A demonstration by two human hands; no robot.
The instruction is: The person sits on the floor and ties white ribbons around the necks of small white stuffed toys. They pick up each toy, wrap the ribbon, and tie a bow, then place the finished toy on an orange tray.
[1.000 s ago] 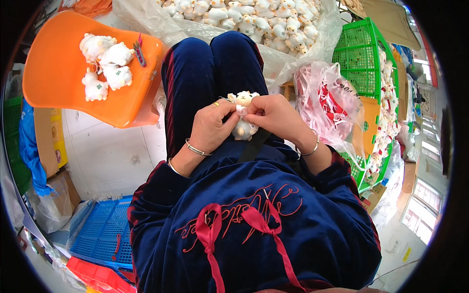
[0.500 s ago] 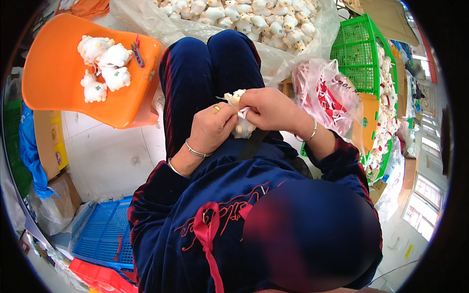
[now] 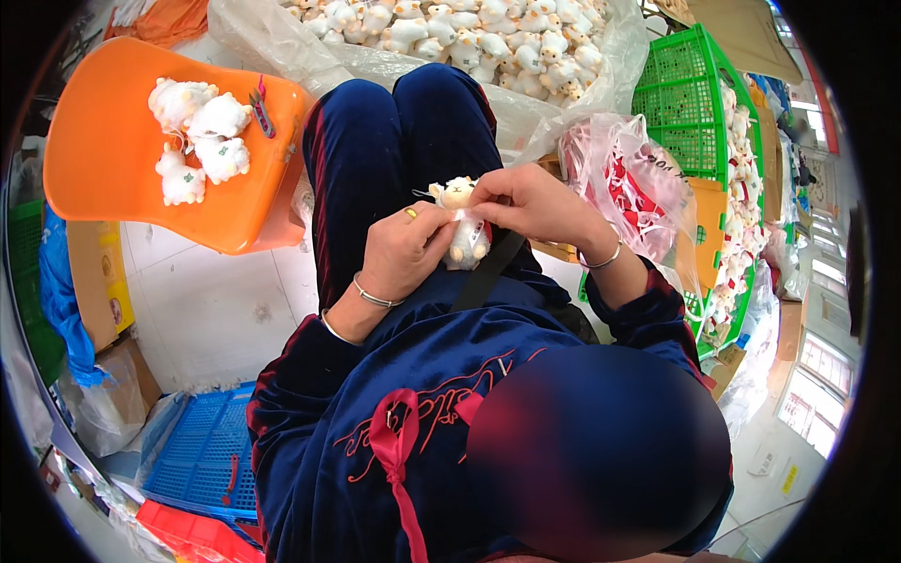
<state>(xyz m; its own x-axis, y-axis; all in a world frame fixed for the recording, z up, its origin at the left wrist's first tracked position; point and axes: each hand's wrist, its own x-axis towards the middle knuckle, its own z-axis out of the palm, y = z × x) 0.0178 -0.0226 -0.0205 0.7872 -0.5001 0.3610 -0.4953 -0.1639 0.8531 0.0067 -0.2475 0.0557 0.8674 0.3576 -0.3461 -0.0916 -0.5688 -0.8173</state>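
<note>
A small white plush sheep [image 3: 466,251] rests upright in my lap, its cream face turned up between my hands. A thin pale ribbon [image 3: 461,216] crosses its neck. My left hand [image 3: 405,246] is closed at the left of the neck, thumb and forefinger pinching the ribbon. From the other side my right hand [image 3: 537,205] also pinches the ribbon, beside the sheep's head. The fingers partly cover the ribbon's ends, and a small white tag shows on the sheep's chest.
On the left, an orange stool [image 3: 103,159] bears several plush sheep [image 3: 221,117] and small thread snips [image 3: 262,113]. Ahead lies a clear plastic bag [image 3: 282,52] full of plush toys. A bag of red and pink ribbons [image 3: 624,188] stands right, beside green crates [image 3: 680,94]. A blue crate [image 3: 192,450] sits lower left.
The sheep's head and body have come into fuller view between my hands. My right hand has shifted slightly right, away from the neck; my left hand has barely moved.
</note>
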